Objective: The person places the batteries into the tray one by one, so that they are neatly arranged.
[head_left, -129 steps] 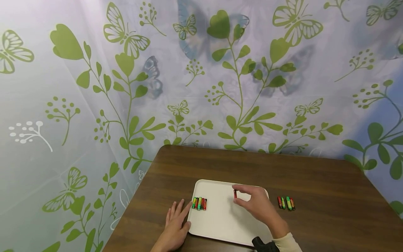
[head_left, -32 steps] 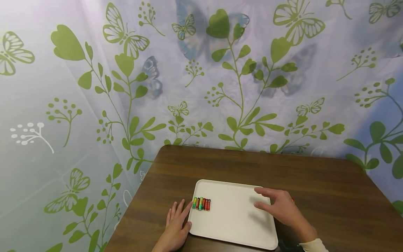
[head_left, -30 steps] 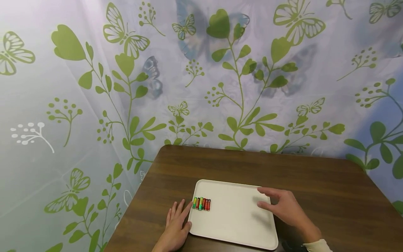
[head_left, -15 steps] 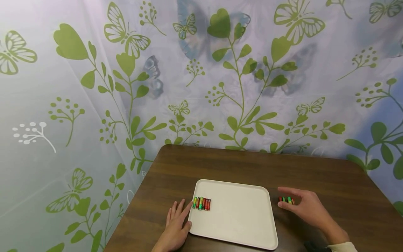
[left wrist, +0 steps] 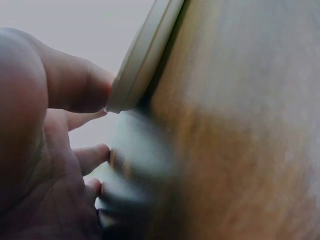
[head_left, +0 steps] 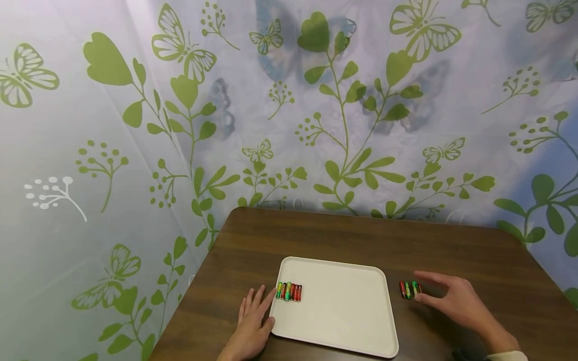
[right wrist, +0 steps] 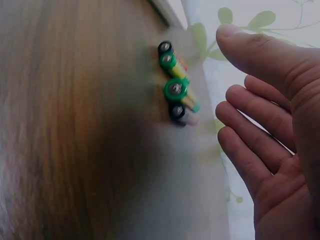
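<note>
A white tray [head_left: 334, 306] lies on the table, with a row of several small green-and-yellow and red batteries [head_left: 289, 292] side by side at its left edge. My left hand [head_left: 251, 328] rests beside that edge, fingers spread; its thumb [left wrist: 82, 82] touches the tray rim [left wrist: 145, 55] in the left wrist view. To the right of the tray, several more red and green batteries [head_left: 408, 290] lie together on the wood. My right hand [head_left: 465, 303] hovers at their right side, thumb and index finger parted around nothing. The right wrist view shows its fingers apart from the batteries [right wrist: 176, 89].
The brown wooden table [head_left: 316, 233] extends behind the tray and to the right. A pale curtain [head_left: 280, 115] printed with green leaves and butterflies hangs along the table's far and left sides.
Earlier my right hand pinched a red battery over the tray; that battery now lies at the row's right end. The hand has since moved right to the batteries on the table. My left hand stayed.
</note>
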The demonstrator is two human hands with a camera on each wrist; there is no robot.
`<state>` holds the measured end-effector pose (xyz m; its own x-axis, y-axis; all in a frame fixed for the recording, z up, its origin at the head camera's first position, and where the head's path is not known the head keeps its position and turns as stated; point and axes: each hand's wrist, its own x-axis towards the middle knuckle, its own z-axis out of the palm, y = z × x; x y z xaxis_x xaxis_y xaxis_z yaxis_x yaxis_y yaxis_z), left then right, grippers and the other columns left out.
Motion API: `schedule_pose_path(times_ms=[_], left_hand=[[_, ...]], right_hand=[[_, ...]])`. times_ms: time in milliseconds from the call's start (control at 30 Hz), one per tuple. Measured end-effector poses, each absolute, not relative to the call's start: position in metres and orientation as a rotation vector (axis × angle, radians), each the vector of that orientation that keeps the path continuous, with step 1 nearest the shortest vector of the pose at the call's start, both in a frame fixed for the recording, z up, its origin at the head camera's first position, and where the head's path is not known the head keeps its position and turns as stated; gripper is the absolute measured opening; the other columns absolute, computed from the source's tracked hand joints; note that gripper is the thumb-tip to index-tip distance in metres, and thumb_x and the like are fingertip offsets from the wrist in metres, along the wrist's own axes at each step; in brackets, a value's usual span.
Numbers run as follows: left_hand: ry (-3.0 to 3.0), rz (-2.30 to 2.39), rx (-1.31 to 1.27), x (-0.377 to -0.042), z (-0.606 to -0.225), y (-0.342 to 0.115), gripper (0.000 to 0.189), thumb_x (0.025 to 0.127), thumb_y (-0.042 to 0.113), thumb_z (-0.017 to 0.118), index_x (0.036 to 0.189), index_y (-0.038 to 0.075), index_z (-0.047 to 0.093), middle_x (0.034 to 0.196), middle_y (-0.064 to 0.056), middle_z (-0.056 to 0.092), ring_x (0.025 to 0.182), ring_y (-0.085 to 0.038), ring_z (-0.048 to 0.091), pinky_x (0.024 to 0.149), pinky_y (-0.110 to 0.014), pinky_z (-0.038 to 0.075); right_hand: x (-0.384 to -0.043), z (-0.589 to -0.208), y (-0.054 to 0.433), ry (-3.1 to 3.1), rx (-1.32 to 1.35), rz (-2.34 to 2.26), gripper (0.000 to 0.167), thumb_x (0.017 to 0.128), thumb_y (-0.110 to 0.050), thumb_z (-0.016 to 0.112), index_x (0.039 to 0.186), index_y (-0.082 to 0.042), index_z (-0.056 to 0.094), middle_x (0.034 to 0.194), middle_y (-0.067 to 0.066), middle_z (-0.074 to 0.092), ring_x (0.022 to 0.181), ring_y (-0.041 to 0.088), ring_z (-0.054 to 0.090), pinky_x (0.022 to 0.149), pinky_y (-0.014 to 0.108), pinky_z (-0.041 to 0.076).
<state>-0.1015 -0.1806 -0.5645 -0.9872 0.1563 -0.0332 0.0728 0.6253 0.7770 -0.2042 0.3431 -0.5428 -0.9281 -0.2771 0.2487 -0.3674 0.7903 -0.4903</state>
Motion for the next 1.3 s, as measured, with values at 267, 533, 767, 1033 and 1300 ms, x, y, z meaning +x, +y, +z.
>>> schedule_pose_path(times_ms=[267,533,767,1033,1300], left_hand=[[2.743,1.298,0.194,-0.101,-0.562,-0.181,0.069,0.104,0.01,0.064,0.169,0.012,0.043,0.179,-0.031,0.02,0.165,-0.061,-0.004,0.126,-0.078,-0.009],[2.736,1.303,0.203,-0.103,-0.562,-0.183,0.069,0.104,0.01,0.065,0.169,0.011,0.043,0.179,-0.032,0.019,0.164,-0.062,-0.004,0.126,-0.078,-0.009],[2.729,1.31,0.2,-0.107,-0.562,-0.184,0.069,0.104,0.011,0.064,0.169,0.012,0.043,0.179,-0.031,0.019,0.165,-0.062,-0.005,0.126,-0.078,-0.01],[2.707,1.31,0.222,-0.12,-0.563,-0.194,0.068,0.105,0.011,0.063,0.17,0.012,0.042,0.179,-0.031,0.018,0.165,-0.061,-0.006,0.126,-0.078,-0.011],[2.713,1.301,0.257,-0.136,-0.565,-0.203,0.068,0.104,0.011,0.064,0.169,0.012,0.042,0.179,-0.031,0.018,0.165,-0.061,-0.005,0.126,-0.078,-0.01]], right_hand=[[-0.207,-0.548,0.352,-2.869,0.54,0.785,0.061,0.081,-0.043,0.097,0.133,-0.018,0.079,0.129,0.007,0.081,0.113,0.02,0.077,0.083,0.035,0.063],[-0.209,-0.556,0.353,-2.896,0.556,0.772,0.06,0.08,-0.037,0.098,0.135,-0.019,0.079,0.129,0.007,0.081,0.114,0.018,0.076,0.086,0.033,0.062],[-0.21,-0.56,0.352,-2.868,0.557,0.792,0.057,0.08,-0.03,0.098,0.133,-0.019,0.079,0.128,0.008,0.081,0.111,0.011,0.076,0.084,0.025,0.061],[-0.211,-0.563,0.346,-2.834,0.503,0.729,0.051,0.08,-0.028,0.098,0.128,-0.021,0.081,0.121,0.005,0.083,0.107,0.013,0.077,0.08,0.031,0.063],[-0.205,-0.562,0.334,-2.775,0.465,0.662,0.05,0.079,-0.021,0.098,0.127,-0.016,0.082,0.115,0.006,0.084,0.099,0.014,0.078,0.075,0.038,0.064]])
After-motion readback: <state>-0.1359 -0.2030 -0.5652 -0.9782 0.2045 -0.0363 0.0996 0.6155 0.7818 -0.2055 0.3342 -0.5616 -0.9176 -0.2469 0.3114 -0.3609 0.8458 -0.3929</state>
